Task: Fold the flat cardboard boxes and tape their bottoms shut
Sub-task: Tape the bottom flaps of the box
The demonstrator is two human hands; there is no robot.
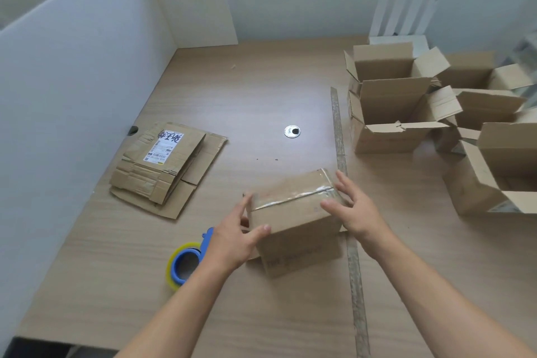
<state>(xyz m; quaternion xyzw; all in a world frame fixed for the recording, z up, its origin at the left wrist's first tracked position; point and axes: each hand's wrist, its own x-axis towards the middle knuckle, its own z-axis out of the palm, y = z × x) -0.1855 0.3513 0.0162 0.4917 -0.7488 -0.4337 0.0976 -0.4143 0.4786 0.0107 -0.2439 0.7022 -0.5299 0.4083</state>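
A folded cardboard box (293,213) stands on the wooden table (261,96) with its taped bottom seam facing up. My left hand (235,237) holds its left end, thumb laid across the near face. My right hand (353,208) holds the right end, fingers spread along that side. A pile of flat cardboard boxes (165,167) lies at the left, the top one bearing a white shipping label. A tape dispenser (186,263) with a blue handle and a yellowish roll sits just left of my left wrist.
Several folded boxes (389,102) stand open-topped at the right and back right. A strip of tape (347,221) runs down the table beside the box. A round metal grommet (292,131) sits mid-table. White partition walls (72,81) close the left and back.
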